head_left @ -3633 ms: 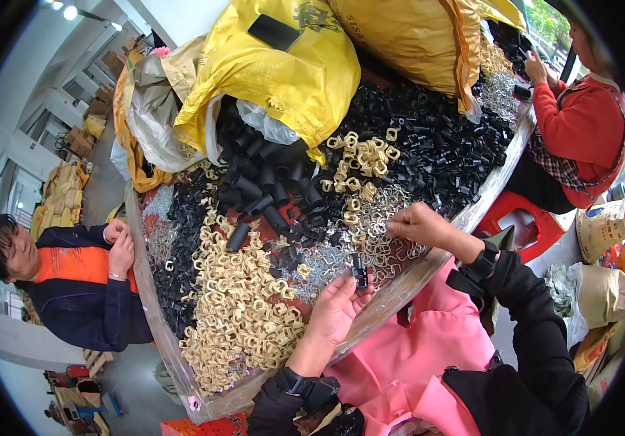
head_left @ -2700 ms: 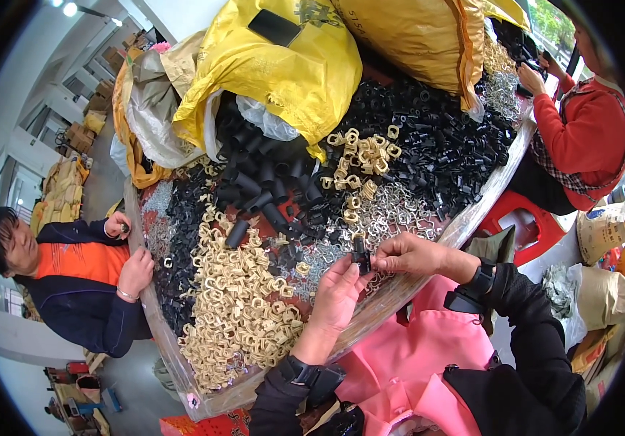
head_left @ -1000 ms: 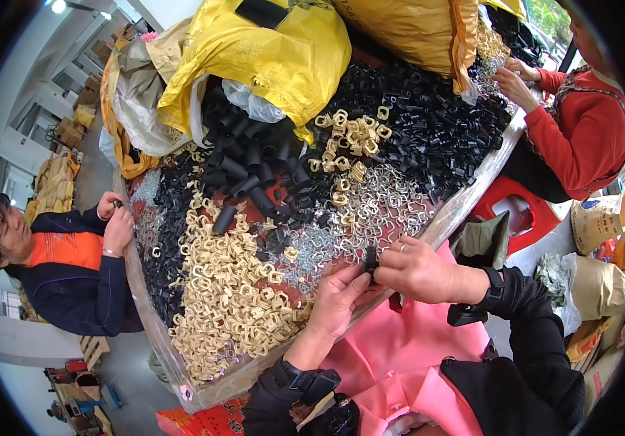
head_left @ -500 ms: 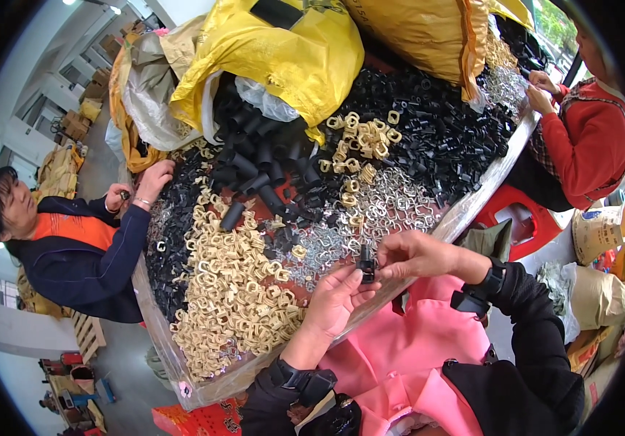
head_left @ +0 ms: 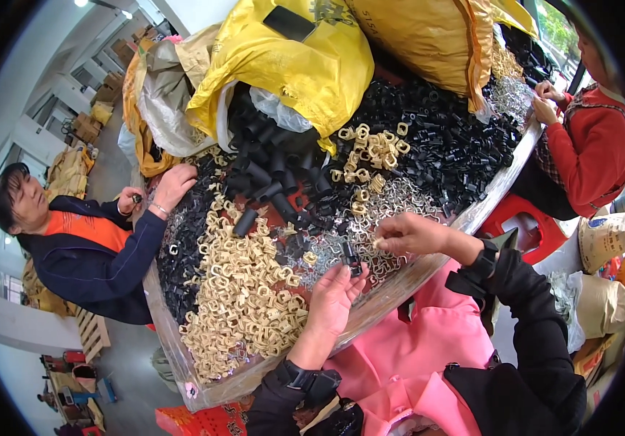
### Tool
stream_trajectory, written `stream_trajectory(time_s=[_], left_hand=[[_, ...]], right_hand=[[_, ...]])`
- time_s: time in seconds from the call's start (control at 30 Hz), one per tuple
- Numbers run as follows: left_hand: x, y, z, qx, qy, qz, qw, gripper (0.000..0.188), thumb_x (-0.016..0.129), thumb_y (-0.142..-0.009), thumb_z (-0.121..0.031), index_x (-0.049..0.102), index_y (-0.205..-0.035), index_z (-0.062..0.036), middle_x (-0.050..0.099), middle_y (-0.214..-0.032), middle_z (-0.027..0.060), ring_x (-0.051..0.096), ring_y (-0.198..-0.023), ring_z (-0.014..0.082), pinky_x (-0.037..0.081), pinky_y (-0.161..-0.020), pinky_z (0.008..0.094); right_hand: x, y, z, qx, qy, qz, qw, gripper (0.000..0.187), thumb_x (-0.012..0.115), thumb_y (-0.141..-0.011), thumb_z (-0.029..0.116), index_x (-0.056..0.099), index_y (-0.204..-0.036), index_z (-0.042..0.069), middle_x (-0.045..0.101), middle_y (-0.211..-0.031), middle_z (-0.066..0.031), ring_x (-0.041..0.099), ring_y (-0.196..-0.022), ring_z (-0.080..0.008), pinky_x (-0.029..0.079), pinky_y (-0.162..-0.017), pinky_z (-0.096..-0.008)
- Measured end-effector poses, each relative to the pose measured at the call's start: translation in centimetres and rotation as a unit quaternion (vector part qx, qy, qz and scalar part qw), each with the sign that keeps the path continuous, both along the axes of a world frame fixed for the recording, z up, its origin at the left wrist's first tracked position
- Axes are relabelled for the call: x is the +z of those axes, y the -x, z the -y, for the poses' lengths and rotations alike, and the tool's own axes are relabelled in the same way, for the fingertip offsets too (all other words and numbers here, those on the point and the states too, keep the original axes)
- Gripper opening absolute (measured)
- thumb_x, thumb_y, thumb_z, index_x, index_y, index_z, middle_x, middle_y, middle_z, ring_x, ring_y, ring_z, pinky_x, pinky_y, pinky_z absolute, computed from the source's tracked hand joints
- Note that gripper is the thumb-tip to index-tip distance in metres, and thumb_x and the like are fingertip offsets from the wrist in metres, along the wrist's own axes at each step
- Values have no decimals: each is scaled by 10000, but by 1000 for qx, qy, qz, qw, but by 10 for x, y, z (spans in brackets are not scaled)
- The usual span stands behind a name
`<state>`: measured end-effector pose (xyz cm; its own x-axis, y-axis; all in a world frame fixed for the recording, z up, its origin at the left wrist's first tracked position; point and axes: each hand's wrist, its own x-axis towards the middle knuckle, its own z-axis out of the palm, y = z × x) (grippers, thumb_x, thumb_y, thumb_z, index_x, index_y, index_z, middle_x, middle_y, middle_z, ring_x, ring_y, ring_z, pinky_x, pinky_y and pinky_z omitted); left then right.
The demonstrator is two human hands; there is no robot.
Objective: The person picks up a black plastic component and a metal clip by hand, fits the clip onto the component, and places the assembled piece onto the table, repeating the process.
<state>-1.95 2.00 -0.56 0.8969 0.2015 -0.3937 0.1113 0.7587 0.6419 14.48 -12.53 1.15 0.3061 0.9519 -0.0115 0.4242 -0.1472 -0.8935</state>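
My left hand [head_left: 333,304] is closed on a small black plastic fitting [head_left: 351,256], held upright between thumb and fingertips above the table's near edge. My right hand [head_left: 417,236] is apart from it, to the right, its thumb and fingertips pinched together. Something small and pale seems to show at those fingertips, too small to name. Beneath and behind the right hand lie silver bent-wire loops [head_left: 417,195]. Next to the left hand are small grey metal bits [head_left: 321,254] and a broad heap of beige plastic clips [head_left: 236,291].
Black tubes [head_left: 272,171] and small black parts [head_left: 450,134] are heaped farther back, below a yellow sack [head_left: 312,65] and an orange sack [head_left: 428,43]. A wooden rim [head_left: 392,291] edges the table. One co-worker [head_left: 94,254] handles parts at left, another [head_left: 592,160] at right, beside a red stool [head_left: 526,218].
My right hand has drawn away from the black fitting, moving up and to the right over the wire loops. My left hand keeps the fitting and has shifted slightly.
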Motion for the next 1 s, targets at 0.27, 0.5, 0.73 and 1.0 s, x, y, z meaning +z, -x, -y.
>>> stream_trajectory(time_s=[0.27, 0.5, 0.73, 1.0], left_hand=[[5, -5, 11, -61, 37, 8, 997, 214, 520, -826, -103, 513, -1016, -4, 585, -926, 109, 590, -835, 207, 500, -713, 275], [11, 2, 17, -123, 34, -4, 992, 231, 537, -816, -94, 511, -1025, 0, 592, -903, 94, 605, -788, 193, 513, -687, 250], [11, 5, 19, -102, 46, 1, 994, 236, 542, -815, -102, 515, -1022, 6, 592, -894, 90, 609, -771, 196, 515, -670, 241], [13, 0, 5, -119, -429, 25, 895, 231, 576, -784, -106, 543, -972, 24, 606, -835, 82, 607, -711, 149, 490, -603, 204]], right_hand=[[27, 25, 19, 22, 33, -242, 969, 171, 502, -853, 186, 516, -833, 17, 547, -651, -13, 553, -539, -73, 440, -486, -211], [32, 32, 21, 48, 9, -174, 984, 156, 530, -836, 162, 517, -811, 8, 567, -638, -16, 546, -515, -65, 431, -476, -198], [24, 47, 21, -12, -22, -184, 983, 162, 570, -807, 164, 520, -802, 11, 546, -614, -14, 534, -521, -70, 417, -473, -215], [8, 45, 35, -119, -49, -51, 990, 248, 632, -739, 229, 492, -753, 25, 483, -595, -41, 522, -551, -153, 391, -476, -308]])
